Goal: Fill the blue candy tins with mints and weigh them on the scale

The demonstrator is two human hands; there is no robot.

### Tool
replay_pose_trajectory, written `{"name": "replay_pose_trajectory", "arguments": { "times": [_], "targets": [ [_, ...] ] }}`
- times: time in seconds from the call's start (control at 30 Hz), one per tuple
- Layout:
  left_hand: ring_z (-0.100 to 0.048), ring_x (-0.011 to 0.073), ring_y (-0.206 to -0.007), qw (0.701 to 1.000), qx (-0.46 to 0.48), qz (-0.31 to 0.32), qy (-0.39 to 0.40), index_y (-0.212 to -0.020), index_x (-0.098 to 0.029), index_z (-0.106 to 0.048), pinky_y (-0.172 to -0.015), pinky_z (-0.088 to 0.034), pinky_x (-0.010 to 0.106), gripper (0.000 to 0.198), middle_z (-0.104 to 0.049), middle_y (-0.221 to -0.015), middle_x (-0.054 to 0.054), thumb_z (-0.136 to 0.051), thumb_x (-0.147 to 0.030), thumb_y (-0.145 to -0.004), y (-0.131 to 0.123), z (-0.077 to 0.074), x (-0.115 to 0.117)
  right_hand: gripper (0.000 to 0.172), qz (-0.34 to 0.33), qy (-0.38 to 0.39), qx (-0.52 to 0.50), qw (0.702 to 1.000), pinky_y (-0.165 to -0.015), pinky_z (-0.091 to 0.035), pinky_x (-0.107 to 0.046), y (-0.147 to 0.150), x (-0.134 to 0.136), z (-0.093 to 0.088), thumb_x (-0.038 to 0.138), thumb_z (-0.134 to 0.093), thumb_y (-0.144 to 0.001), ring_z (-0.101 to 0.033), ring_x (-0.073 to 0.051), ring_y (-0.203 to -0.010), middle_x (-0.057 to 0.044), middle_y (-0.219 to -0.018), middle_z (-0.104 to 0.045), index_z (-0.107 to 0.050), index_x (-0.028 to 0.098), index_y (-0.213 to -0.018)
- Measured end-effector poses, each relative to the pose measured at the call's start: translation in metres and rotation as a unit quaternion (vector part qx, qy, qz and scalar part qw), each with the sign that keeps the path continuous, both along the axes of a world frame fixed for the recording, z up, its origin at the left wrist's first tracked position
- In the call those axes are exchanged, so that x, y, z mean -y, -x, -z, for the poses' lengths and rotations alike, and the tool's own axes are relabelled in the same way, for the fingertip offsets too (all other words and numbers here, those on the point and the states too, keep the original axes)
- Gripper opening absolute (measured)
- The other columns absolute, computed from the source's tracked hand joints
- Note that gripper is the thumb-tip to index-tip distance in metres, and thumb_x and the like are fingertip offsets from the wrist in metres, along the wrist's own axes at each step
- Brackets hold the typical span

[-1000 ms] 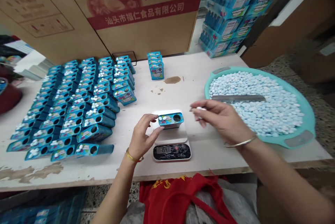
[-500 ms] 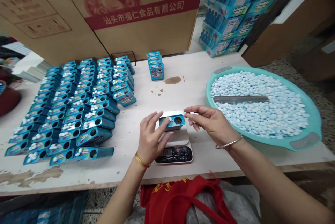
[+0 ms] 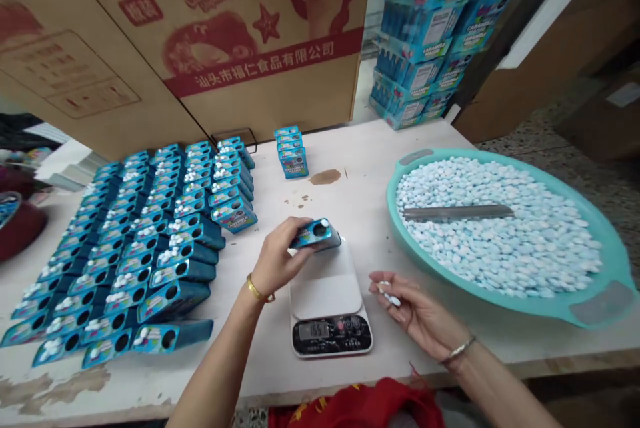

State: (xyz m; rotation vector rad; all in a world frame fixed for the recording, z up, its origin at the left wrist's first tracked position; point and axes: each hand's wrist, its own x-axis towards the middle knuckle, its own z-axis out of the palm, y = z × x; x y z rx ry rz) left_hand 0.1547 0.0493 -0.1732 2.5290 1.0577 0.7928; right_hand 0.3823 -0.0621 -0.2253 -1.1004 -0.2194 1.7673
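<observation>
My left hand [image 3: 280, 251] is closed round a small blue candy box [image 3: 316, 233], gripping its left end. The box has a round dark hole in its top and a white candy by the hole; it is at the back edge of the white kitchen scale [image 3: 325, 285]. I cannot tell whether it still touches the scale. To the right of the scale, my right hand [image 3: 413, 311] is turned palm up with fingers curled round a few pale candies [image 3: 389, 295]. The teal basin [image 3: 393, 191] of pale blue candies lies just beyond it.
Rows of blue candy boxes [image 3: 150, 235] fill the table's left side, many with candies on top. A short row of boxes [image 3: 293, 155] stands at the back. A metal bar [image 3: 457, 213] lies on the candies. Behind are a large carton [image 3: 270, 75] and stacked packs [image 3: 420, 48].
My left hand has gone from resting fingers on the box top to grasping the box. My right hand has drawn back from the box, down and to the right. The view has shifted.
</observation>
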Motion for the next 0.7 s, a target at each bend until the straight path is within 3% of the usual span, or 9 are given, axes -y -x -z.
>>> {"name": "replay_pose_trajectory", "arguments": {
  "times": [0.1,0.23,0.4,0.57,0.7],
  "targets": [
    [-0.061,0.0193,-0.097,0.998,0.008,-0.043,-0.034,-0.117,-0.020,-0.051,-0.082,-0.050,0.032,0.035,-0.063,-0.108,0.008,-0.061,-0.029,-0.085,0.002,-0.002,-0.044,0.028,0.006,0.019,-0.023,1.000,-0.058,-0.052,-0.015,0.004,0.002,0.010,0.023,-0.085,-0.057,-0.064,-0.010,-0.068,-0.004,-0.079,-0.071,-0.074,0.015,-0.083],
    [-0.060,0.0218,-0.100,0.989,-0.091,-0.084,-0.080,-0.116,-0.019,-0.053,-0.087,-0.049,0.037,0.035,-0.064,-0.106,0.008,-0.061,-0.026,-0.083,0.005,-0.002,-0.101,0.028,-0.002,0.028,-0.043,0.999,-0.063,-0.053,-0.013,0.008,0.000,0.012,0.024,-0.086,-0.058,-0.066,-0.010,-0.071,-0.003,-0.079,-0.072,-0.074,0.016,-0.082],
    [-0.058,0.0222,-0.104,0.985,-0.106,-0.122,-0.062,-0.118,-0.019,-0.054,-0.091,-0.047,0.036,0.039,-0.062,-0.114,0.009,-0.063,-0.024,-0.081,0.011,0.007,-0.157,0.026,-0.015,0.027,-0.045,0.999,-0.065,-0.054,-0.016,0.011,-0.004,0.010,0.026,-0.085,-0.060,-0.066,-0.011,-0.069,-0.002,-0.078,-0.072,-0.074,0.017,-0.081],
    [-0.052,0.0267,-0.104,0.964,-0.176,-0.169,-0.106,-0.118,-0.021,-0.059,-0.088,-0.042,0.042,0.039,-0.058,-0.114,0.011,-0.065,-0.030,-0.080,0.005,0.010,-0.185,0.024,-0.001,0.019,-0.048,0.999,-0.065,-0.056,-0.017,0.017,-0.008,0.007,0.027,-0.085,-0.059,-0.065,-0.011,-0.065,-0.001,-0.074,-0.071,-0.074,0.018,-0.078],
    [-0.050,0.0296,-0.107,0.948,-0.213,-0.196,-0.134,-0.124,-0.022,-0.056,-0.088,-0.038,0.043,0.046,-0.054,-0.122,0.013,-0.064,-0.032,-0.080,-0.001,0.008,-0.180,0.023,0.007,0.023,-0.042,0.999,-0.068,-0.058,-0.016,0.018,-0.006,0.007,0.027,-0.086,-0.058,-0.068,-0.013,-0.071,-0.002,-0.076,-0.072,-0.074,0.018,-0.076]
  ]
}}
